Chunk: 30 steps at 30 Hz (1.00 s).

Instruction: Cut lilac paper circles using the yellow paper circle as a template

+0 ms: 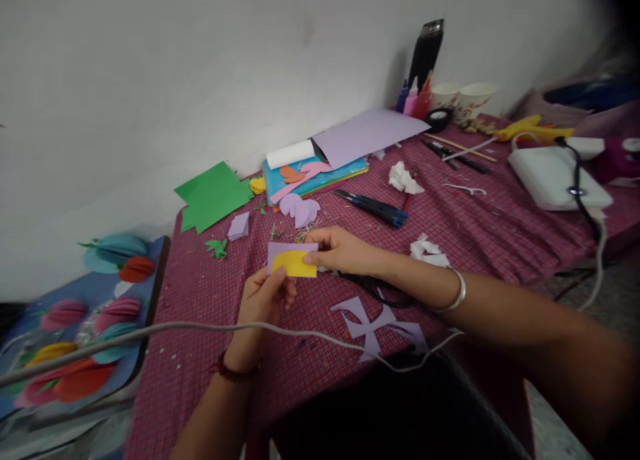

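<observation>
Between my two hands is a small lilac paper rectangle (280, 249) with a yellow paper cutout (294, 265) lying flat against its face. My left hand (263, 299) grips the lower left edge, thumb on the yellow piece. At the right edge, my right hand (340, 250) pinches both papers between thumb and fingers. Just beyond them on the cloth lie rounded lilac cutouts (300, 210) and a small stack of lilac rectangles (239, 225). Lilac offcuts (367, 325) rest nearer me, below my right forearm. A dark, partly hidden object (373, 287) sits under that forearm.
A white cable (310, 335) crosses in front of me. Utility knives (375, 208), crumpled tissue (404, 179), green paper (213, 197) and a lilac sheet (367, 137) lie farther back. Glue bottles, a black flask (426, 57) and a glue gun (525, 128) stand or lie at right. Paper fruits (120, 247) are left.
</observation>
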Tool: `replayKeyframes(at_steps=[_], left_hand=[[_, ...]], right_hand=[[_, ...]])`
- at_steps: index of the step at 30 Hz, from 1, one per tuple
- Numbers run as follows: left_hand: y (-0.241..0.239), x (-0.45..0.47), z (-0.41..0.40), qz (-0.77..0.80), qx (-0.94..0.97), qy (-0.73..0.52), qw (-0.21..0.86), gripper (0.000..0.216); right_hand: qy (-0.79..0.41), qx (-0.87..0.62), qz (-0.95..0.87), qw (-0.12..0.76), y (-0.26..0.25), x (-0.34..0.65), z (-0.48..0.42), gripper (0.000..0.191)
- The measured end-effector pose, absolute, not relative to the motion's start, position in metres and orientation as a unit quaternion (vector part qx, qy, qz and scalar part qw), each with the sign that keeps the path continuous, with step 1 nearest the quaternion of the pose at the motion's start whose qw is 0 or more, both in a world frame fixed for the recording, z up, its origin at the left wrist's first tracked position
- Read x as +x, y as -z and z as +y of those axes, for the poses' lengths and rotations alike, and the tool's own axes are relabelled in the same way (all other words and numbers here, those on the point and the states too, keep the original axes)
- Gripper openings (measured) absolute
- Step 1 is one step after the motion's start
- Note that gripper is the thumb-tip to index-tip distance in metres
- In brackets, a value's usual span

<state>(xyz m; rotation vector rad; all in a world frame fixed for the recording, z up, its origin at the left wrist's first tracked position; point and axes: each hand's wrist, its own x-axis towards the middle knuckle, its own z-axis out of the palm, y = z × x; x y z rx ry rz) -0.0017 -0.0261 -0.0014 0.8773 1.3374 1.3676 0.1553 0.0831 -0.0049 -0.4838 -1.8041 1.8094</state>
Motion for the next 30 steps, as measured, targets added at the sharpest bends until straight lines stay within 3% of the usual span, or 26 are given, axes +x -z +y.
replayKeyframes(at_steps=[6,16,23,30], left_hand=[[0.0009,0.0017,-0.0264,0.579,0.358,-0.575,0.455,0.025],[0.0005,0.0012,-0.0316,0.668,0.463,-0.527,0.247,0.031],[-0.0014,0.0030,-0.0334,0.677,0.467,-0.520,0.234,0.031],[0.0004,0.0077,-0.0277,0.574,0.350,-0.618,0.408,0.023]], right_hand=[[-0.729,-0.178,-0.597,0.283,0.0042,0.1553,0.0829,0.034],[-0.742,-0.187,-0.620,0.174,-0.0013,0.1592,0.0793,0.058],[-0.718,-0.214,-0.641,0.167,-0.0003,0.1568,0.0771,0.030],[-0.703,-0.193,-0.659,0.187,0.0022,0.1545,0.0753,0.016]])
